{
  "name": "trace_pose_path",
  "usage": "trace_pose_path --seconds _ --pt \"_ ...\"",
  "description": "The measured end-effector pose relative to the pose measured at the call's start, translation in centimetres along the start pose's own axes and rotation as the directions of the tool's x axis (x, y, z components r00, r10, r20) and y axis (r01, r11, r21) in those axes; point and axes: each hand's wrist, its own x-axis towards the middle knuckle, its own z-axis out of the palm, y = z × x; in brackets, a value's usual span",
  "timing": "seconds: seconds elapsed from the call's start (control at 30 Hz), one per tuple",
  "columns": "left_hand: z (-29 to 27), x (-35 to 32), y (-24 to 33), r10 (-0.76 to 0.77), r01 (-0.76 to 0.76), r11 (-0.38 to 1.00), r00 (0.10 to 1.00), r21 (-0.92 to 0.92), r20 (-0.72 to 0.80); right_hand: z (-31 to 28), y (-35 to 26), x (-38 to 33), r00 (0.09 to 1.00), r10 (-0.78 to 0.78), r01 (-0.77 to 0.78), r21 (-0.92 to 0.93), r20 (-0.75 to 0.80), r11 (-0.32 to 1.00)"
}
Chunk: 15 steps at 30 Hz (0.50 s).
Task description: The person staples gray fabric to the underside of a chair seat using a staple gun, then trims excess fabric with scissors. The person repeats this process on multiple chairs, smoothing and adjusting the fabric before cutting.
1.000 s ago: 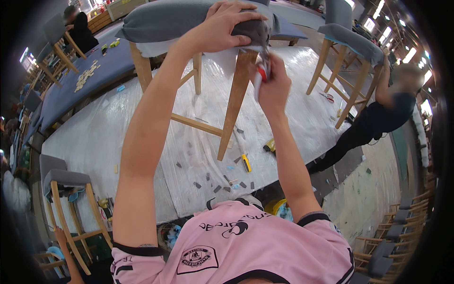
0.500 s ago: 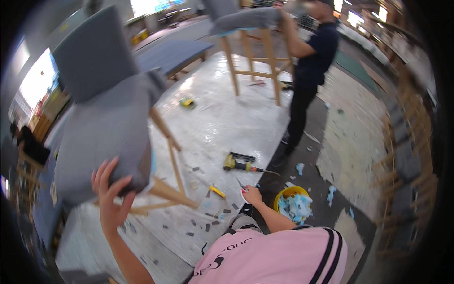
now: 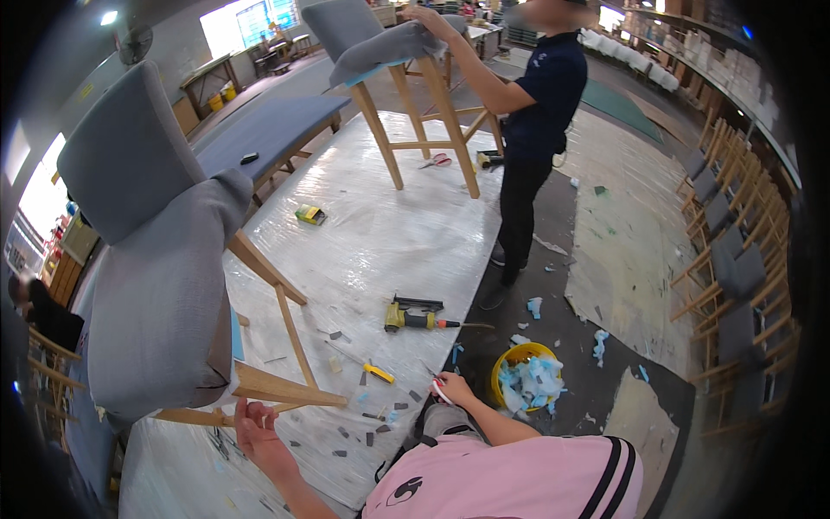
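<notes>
A grey upholstered chair (image 3: 160,294) with wooden legs stands tilted at the left on the plastic-covered work surface (image 3: 363,242). My left hand (image 3: 264,439) is just below the front corner of its seat, beside a wooden leg (image 3: 290,387). Its fingers are loosely bent and apart, and I cannot tell if they touch the wood. Close to my body, my right hand (image 3: 456,391) is closed round scissors with red and white handles (image 3: 441,393). A yellow-handled screwdriver (image 3: 378,373) and a staple gun (image 3: 410,319) lie beyond that hand.
Small dark scraps (image 3: 369,438) are scattered before me. A yellow bucket (image 3: 496,381) of blue and white scraps stands at the right. A co-worker (image 3: 540,112) handles another grey chair (image 3: 346,30). Behind lie a blue-topped table (image 3: 268,130) and a yellow-green box (image 3: 309,214).
My left hand has come off the top of the seat and moved down beside the chair leg. The view has shifted. My right hand still holds the scissors.
</notes>
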Motion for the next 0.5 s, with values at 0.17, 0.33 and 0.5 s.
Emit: trace_pose_path --seconds 0.17,0.33,0.5 --pt "-0.3 2.3 1.2 0.035 -0.051 0.986 0.994 -0.159 -0.099 -3.6 -0.1 1.4 0.997 0.041 -0.041 0.007 0.063 0.999" --pt "1.0 2.2 0.5 0.041 -0.058 0.995 0.979 -0.084 -0.198 -5.5 -2.8 5.4 0.984 -0.049 0.06 -0.064 0.169 0.996" --pt "3.2 1.7 2.5 0.06 -0.072 0.997 0.927 -0.018 -0.369 -4.5 -7.8 10.9 0.929 -0.114 0.143 -0.057 0.353 0.988"
